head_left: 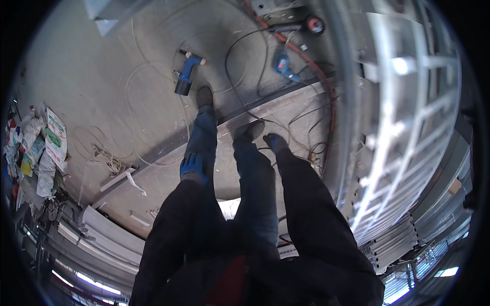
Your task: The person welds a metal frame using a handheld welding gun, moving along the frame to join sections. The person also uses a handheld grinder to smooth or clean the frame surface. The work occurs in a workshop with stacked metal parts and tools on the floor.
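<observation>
My left hand (192, 166), in a blue glove, lies against my left leg (204, 133) with its fingers stretched out and nothing in it. To the right of my right shoe (251, 130), my right hand (276, 142) hangs down in a blue and dark glove. Its fingers look apart, and no held thing shows. Ahead of my left shoe (204, 96) a blue and black rivet gun (188, 74) lies on the floor. A blue drill (284, 66) rests farther right, and beyond it lies a black angle grinder (301, 25) with a reddish disc.
Black cables (230, 66) and a red hose (309, 60) wind over the floor. A long metal bar (224, 120) crosses by my feet. Bright metal framework (408, 102) rises close on the right. Piled bags (48, 148) and coiled pale line (109, 162) lie left.
</observation>
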A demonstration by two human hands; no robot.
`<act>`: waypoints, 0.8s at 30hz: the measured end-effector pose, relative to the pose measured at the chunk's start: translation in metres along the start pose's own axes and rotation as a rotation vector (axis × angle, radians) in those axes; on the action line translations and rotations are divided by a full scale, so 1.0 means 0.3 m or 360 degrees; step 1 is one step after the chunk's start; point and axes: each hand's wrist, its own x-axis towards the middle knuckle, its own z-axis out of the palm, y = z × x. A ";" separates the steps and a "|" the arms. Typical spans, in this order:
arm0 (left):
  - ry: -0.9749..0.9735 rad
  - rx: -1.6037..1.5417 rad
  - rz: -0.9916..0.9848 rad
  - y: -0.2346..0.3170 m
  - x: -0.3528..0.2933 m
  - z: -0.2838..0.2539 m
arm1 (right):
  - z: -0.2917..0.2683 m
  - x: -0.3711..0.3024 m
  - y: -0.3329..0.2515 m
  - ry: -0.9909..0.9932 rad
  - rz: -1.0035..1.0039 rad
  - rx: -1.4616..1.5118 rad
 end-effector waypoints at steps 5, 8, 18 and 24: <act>0.0094 -0.0167 0.0054 -0.128 0.024 -0.026 | 0.044 0.574 -0.305 0.0190 0.0089 0.0259; 0.0133 -0.0116 0.0029 -0.151 0.020 -0.068 | 0.085 0.737 -0.529 0.0208 0.0140 0.0172; -0.0059 -0.0113 -0.0066 -0.137 0.058 -0.132 | -0.236 0.113 -0.975 0.0139 -0.0137 0.1237; -0.0107 -0.0119 -0.0080 -0.143 0.066 -0.124 | -0.775 -0.427 -0.952 0.0605 -0.0576 0.1536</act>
